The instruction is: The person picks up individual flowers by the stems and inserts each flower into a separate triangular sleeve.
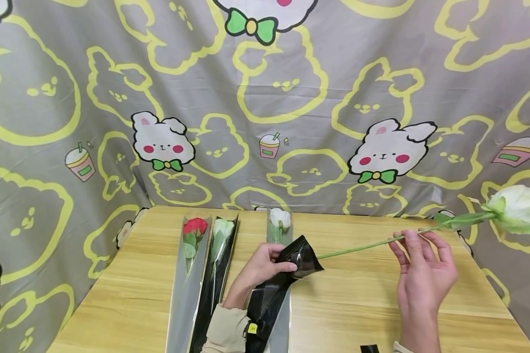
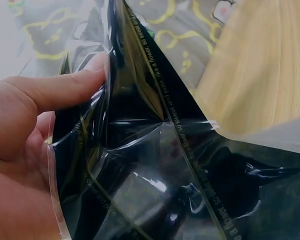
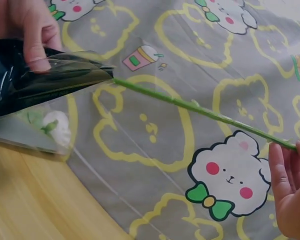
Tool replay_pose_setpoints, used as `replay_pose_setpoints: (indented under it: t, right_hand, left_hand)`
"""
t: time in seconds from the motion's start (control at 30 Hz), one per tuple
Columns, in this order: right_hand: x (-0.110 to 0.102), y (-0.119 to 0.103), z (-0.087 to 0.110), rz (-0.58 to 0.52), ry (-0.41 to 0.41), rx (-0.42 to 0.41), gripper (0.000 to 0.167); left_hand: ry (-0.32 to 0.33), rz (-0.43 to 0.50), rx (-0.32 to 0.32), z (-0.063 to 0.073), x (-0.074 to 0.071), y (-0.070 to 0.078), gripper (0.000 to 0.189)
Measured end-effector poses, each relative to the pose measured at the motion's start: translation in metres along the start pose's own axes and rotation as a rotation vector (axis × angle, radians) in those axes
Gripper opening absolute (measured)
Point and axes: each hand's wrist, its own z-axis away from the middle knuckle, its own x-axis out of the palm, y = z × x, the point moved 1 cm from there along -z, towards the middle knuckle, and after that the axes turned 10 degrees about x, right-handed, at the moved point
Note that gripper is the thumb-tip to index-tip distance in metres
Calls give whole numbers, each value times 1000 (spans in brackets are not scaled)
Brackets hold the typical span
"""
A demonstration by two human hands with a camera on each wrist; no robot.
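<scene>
Between thumb and fingers, my left hand [image 1: 265,264] grips the open top of a black flower sleeve [image 2: 135,150], clear film with printed lettering along its edges. My right hand [image 1: 426,269] pinches the green stem [image 3: 200,107] of a white rose [image 1: 518,210] partway along its length. The bloom points to the right, away from the sleeve. At the other end, the stem reaches the sleeve's mouth, and its tip is hidden there. In the right wrist view the stem slopes down from the sleeve to my right fingers [image 3: 282,170].
On the wooden table [image 1: 344,304] lie a wrapped red rose [image 1: 195,228], a wrapped pale green rose [image 1: 223,229] and a wrapped white rose [image 1: 280,219], the last partly under my left arm. A small black piece [image 1: 369,348] shows at the front edge. A patterned curtain [image 1: 287,147] hangs behind.
</scene>
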Motion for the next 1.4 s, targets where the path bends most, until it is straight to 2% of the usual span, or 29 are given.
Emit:
replay_pose_setpoints:
  t: [0.13,0.3,0.4,0.63,0.73,0.9,1.07,1.23,1.4]
  right_hand:
    - [5,3,3,-22,-35,-79,29]
    - [8,2,4,-110,-28,-168,31]
    - [8,2,4,-120,-32,-158,31]
    - [9,8,6,-68,-56,-125,30]
    - [10,9,6,-47,-39,-139,31]
    - [10,7,7,-74,-20,-157,30]
    - [11,5,7,-73,-36,-140,30]
    - [12,8,8,17,-87,-63,26]
    - [18,18,15,151,-160,-37,23]
  left_hand:
    - [-22,-28,24,-1,3,2,19]
    - [8,-56,-1,-1,3,2,18]
    - [16,-75,-3,0,3,3,17]
    - [-20,-76,-3,1,4,5,16]
    - [-9,-83,-5,1,3,5,18]
    - [11,-94,-5,1,1,4,21]
    - [20,-82,-9,1,-1,4,20]
    - [10,-48,-1,0,2,6,20]
    - [-34,-8,26,0,10,10,17]
